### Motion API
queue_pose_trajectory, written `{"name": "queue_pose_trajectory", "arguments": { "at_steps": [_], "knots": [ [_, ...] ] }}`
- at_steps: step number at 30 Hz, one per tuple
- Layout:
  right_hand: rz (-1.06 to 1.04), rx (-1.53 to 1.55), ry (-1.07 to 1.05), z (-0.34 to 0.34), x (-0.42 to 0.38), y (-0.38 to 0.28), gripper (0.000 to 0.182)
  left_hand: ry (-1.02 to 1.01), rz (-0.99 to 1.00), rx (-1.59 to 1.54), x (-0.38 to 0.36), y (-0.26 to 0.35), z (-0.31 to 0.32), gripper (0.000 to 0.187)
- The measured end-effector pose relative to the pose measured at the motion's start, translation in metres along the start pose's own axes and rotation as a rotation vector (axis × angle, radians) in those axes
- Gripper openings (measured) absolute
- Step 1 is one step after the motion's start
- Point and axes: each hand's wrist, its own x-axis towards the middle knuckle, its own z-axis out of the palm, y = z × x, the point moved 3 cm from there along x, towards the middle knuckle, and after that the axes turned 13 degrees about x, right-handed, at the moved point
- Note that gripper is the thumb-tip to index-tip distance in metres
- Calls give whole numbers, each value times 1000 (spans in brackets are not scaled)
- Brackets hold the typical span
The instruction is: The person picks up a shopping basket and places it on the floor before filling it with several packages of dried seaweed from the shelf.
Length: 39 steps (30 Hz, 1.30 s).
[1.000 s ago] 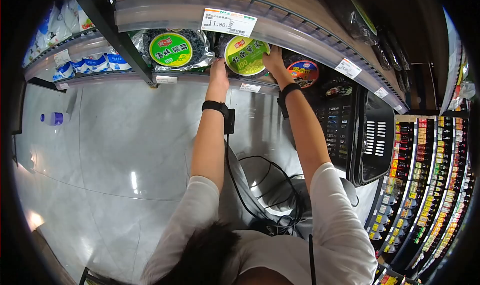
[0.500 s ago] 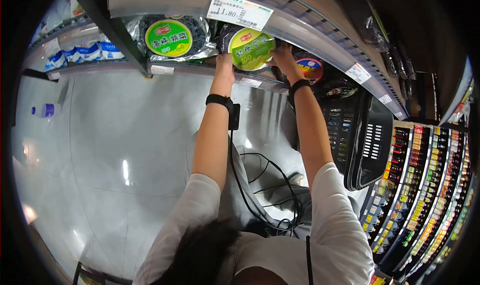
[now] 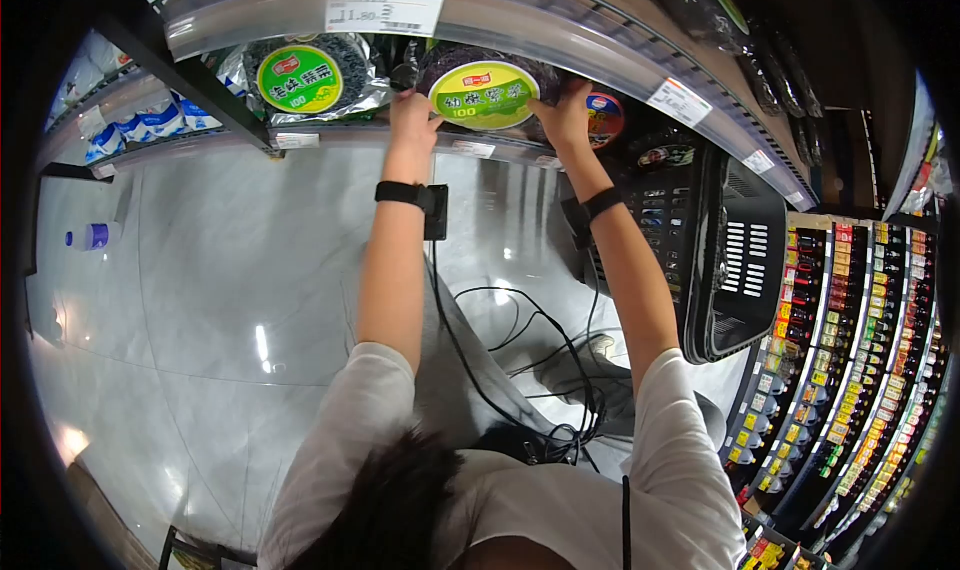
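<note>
A round, clear-wrapped pack of dried seaweed (image 3: 485,97) with a yellow-green label rests on the lower shelf, tilted back under the shelf above. My left hand (image 3: 412,125) grips its left edge, with the thumb toward the label and the other fingertips partly hidden. At the right edge, my right hand (image 3: 565,120) holds the same pack, its thumb on the front and its fingers behind. A similar seaweed pack (image 3: 300,78) with a green label stands to the left. Beyond my right hand is a pack with a red and blue label (image 3: 604,120).
An upper shelf edge with a price card (image 3: 385,12) overhangs my hands. A black shopping basket (image 3: 745,260) stands at the right, near racks of bottles (image 3: 835,360). Black cables (image 3: 575,370) hang by my legs. A purple-labelled bottle (image 3: 95,237) is at the far left.
The seaweed pack has tilted back, so its label looks flatter and wider. Both hands stay on its sides. The view has shifted slightly, moving the shelf leftward and up.
</note>
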Motion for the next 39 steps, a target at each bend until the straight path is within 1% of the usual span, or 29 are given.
{"name": "queue_pose_trajectory", "arguments": {
  "at_steps": [3,4,7,8,9,11,12,15,16,19,20,23,24,27,28,31,32,34,35,36,38,39],
  "knots": [
    [201,-13,-167,-22,-9,-6,80,-51,140,303,-25,23,5,35],
    [335,37,-194,-32,-16,-24,85,-100,136,477,-24,29,4,43],
    [207,-54,-167,-47,-39,-19,81,-275,133,699,-44,47,3,58],
    [157,145,-182,-50,-49,-18,78,-418,110,777,-53,56,5,69],
    [194,139,-195,-58,-59,-31,77,-472,96,774,-50,53,4,69],
    [262,126,-219,-80,-79,-79,75,-581,70,763,-43,46,8,69],
    [206,76,-229,-89,-89,-89,70,-588,70,806,-54,50,16,63],
    [143,-92,-265,-122,-110,-139,62,-746,212,611,-63,47,29,51],
    [85,-185,-263,-132,-116,-151,54,-793,214,617,-68,47,37,46],
    [9,-280,-212,-158,-128,-174,51,-900,348,616,-95,51,59,43],
    [15,-300,-192,-172,-133,-181,51,-999,365,621,-107,51,74,39],
    [-21,-326,-139,-194,-138,-195,51,-1103,357,667,-112,46,92,34],
    [-55,-328,-116,-200,-140,-198,51,-1037,434,646,-124,47,102,29],
    [-123,-346,-76,-218,-142,-202,52,-1054,421,539,-149,52,123,30],
    [-138,-338,-67,-224,-143,-202,52,-1114,409,522,-158,53,126,32],
    [-113,-287,-47,-247,-148,-207,51,-1119,484,536,-184,57,131,34],
    [-114,-257,-43,-255,-148,-207,51,-1078,585,595,-188,56,130,39],
    [-124,-188,-35,-275,-144,-211,47,-916,501,558,-197,55,121,49],
    [-143,-130,-4,-286,-138,-211,46,-774,658,654,-196,56,115,54],
    [-157,-76,29,-297,-132,-210,45,-729,562,583,-204,60,118,56],
    [-185,-17,120,-321,-124,-206,44,-687,606,553,-219,65,131,52],
    [-203,-12,183,-334,-120,-204,45,-703,559,460,-246,71,155,50]
  ]
}}
